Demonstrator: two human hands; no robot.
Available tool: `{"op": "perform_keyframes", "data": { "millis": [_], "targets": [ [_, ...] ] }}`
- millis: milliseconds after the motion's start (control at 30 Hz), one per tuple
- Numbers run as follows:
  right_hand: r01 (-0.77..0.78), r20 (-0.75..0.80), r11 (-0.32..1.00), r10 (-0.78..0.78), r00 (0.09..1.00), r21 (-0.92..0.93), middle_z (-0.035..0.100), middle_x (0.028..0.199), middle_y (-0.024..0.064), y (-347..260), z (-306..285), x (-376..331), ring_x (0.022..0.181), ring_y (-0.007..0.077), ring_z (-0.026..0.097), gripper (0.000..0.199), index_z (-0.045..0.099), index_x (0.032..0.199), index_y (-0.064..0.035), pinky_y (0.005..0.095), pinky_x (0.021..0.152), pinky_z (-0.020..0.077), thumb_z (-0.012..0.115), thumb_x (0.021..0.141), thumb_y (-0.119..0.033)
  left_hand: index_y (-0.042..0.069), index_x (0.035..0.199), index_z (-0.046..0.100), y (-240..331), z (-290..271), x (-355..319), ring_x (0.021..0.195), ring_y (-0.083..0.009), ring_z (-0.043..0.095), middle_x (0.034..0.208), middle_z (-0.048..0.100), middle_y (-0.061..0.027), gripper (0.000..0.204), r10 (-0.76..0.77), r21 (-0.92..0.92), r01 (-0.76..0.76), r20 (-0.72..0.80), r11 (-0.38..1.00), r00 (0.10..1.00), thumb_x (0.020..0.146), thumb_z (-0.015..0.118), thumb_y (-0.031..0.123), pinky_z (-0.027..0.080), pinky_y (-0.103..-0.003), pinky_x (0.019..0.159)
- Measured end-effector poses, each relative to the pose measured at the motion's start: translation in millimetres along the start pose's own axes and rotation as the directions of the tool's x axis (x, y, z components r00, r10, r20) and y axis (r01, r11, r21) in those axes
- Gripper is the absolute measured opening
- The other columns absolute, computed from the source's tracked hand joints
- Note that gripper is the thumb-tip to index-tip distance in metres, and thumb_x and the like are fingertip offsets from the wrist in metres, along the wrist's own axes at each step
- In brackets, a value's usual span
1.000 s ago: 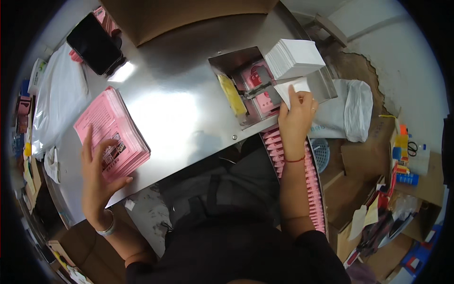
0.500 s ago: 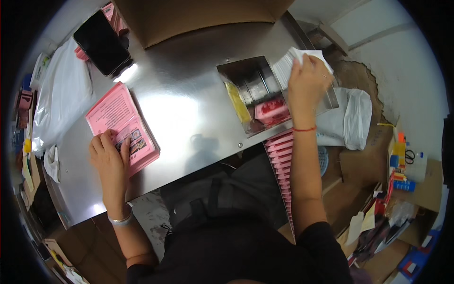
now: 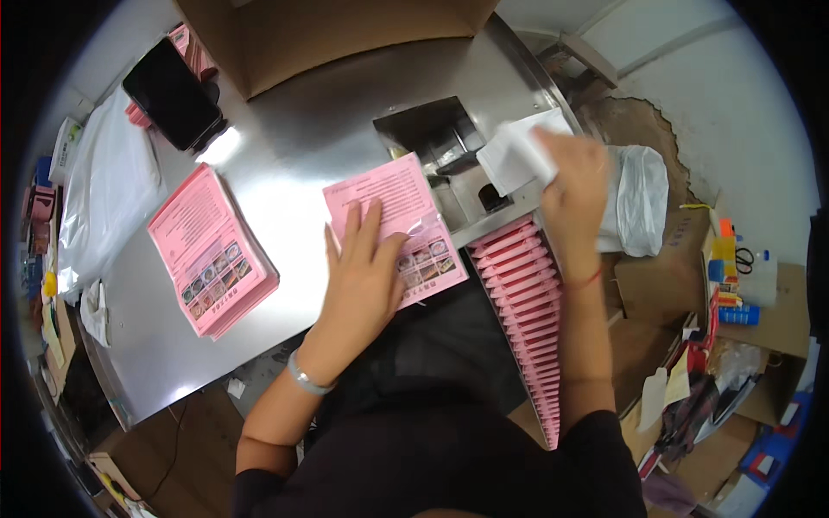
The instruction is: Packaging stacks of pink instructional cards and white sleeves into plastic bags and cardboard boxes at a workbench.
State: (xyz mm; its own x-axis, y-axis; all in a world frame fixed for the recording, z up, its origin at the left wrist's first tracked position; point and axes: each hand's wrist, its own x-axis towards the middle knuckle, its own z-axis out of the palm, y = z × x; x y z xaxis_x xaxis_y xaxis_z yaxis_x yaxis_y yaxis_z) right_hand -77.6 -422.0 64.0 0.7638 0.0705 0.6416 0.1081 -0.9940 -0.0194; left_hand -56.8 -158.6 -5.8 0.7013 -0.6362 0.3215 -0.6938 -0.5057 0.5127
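Flat, left hand [image 3: 367,268] presses pink leaflet [image 3: 393,226] at table edge; right hand [image 3: 572,186] grips white sheets [image 3: 511,155].

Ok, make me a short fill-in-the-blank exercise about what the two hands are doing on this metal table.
1. The left hand lies flat on a single ____ leaflet.
2. The right hand touches a stack of ____ paper slips.
3. More leaflets are piled to the person's ____.

Missing words: pink; white; left

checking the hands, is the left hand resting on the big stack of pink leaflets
No, the left hand lies flat on a single pink leaflet near the metal tray, while the stack of pink leaflets sits apart, untouched.
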Motion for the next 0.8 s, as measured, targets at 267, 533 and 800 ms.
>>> {"op": "perform_keyframes", "data": {
  "millis": [267, 533, 800],
  "targets": [
    [0.123, 0.299, 0.945, -0.216, 0.929, 0.302, 0.056, 0.113, 0.0115, -114.2, 62.9, -14.5, 0.114, 0.0300, 0.052, 0.029, 0.066, 0.103, -0.0066, 0.0624, 0.108, 0.0238, 0.063, 0.077, -0.018, 0.005, 0.095, 0.051, -24.5, -25.2, -8.9, 0.121, -0.0401, 0.042, 0.132, 0.044, -0.0175, 0.036, -0.131, 0.085, 0.134, -0.042, 0.987, 0.991, 0.070, 0.074, 0.015, 0.031, -0.052, 0.099],
    [-0.105, -0.115, 0.868, 0.182, 0.977, 0.485, 0.068, 0.096, 0.0078, -57.4, 32.8, -2.7, 0.087, 0.0269, 0.062, 0.030, 0.070, 0.097, -0.0042, 0.0432, 0.090, 0.0429, 0.059, 0.070, 0.002, 0.015, 0.125, 0.059, -4.6, -23.3, -7.5, 0.137, -0.0535, 0.022, 0.150, 0.023, -0.0268, 0.044, -0.098, 0.219, 0.108, -0.057, 0.970, 0.994, 0.082, 0.066, 0.009, 0.024, -0.074, 0.100],
    [-0.252, -0.132, 0.955, 0.233, 0.964, -0.154, 0.059, 0.101, 0.0068, -7.7, 34.4, -7.3, 0.095, 0.0260, 0.052, 0.025, 0.072, 0.104, -0.0099, 0.0425, 0.086, 0.0376, 0.071, 0.082, -0.022, 0.007, 0.113, 0.059, -23.9, -32.6, 38.1, 0.138, -0.0508, 0.022, 0.148, 0.029, -0.0283, 0.064, -0.053, 0.471, 0.043, 0.008, 0.881, 0.999, 0.066, 0.080, 0.044, 0.026, -0.077, 0.095]
  ]
}}
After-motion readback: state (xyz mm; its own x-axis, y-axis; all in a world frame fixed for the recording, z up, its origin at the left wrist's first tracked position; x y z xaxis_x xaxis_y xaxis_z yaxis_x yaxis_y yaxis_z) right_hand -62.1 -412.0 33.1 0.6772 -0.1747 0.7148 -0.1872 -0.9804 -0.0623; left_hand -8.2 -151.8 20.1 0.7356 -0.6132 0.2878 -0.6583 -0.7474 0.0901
